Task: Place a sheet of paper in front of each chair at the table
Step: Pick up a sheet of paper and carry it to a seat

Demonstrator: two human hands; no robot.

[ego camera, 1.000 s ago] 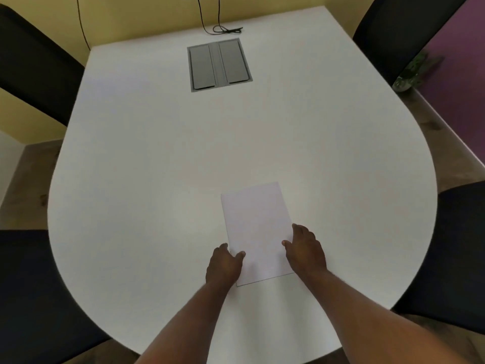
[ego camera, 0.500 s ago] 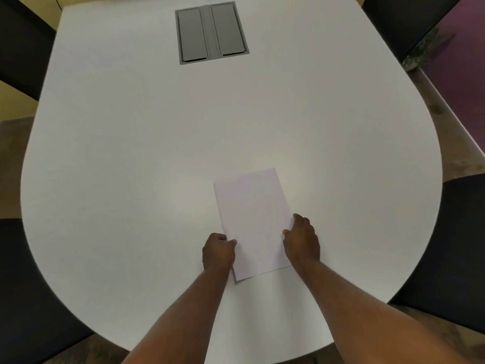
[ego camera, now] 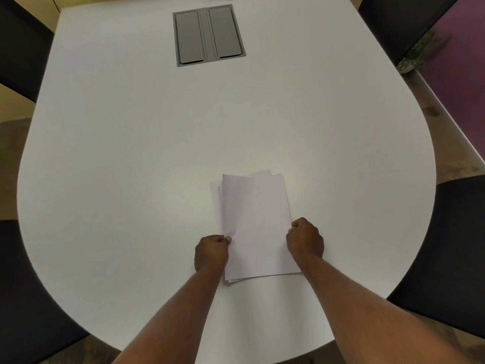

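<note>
Left hand (ego camera: 211,252): curled, fingers pinching the left edge of the paper stack (ego camera: 256,227). Right hand (ego camera: 305,239): curled likewise, pinching the stack's right edge. How many sheets each hand grips cannot be told.

Stack lies near the rounded near end of the white table (ego camera: 131,153), between the two hands, long side running away from the person. Sheets are fanned: offset corners show at the far end and a strip of a lower sheet shows along the left side. Layered edges also show at the near left corner. Sheet count not readable. Near right corner of the stack is hidden behind the right forearm.

Grey cable hatch (ego camera: 209,35) is set into the tabletop at the far end, well apart from the stack.

Four dark chairs, all cut off by the frame: near left (ego camera: 26,298), near right (ego camera: 451,245), far left (ego camera: 21,48), far right (ego camera: 399,19). Potted plant (ego camera: 417,55) on the floor beside the far right chair, blurred.
</note>
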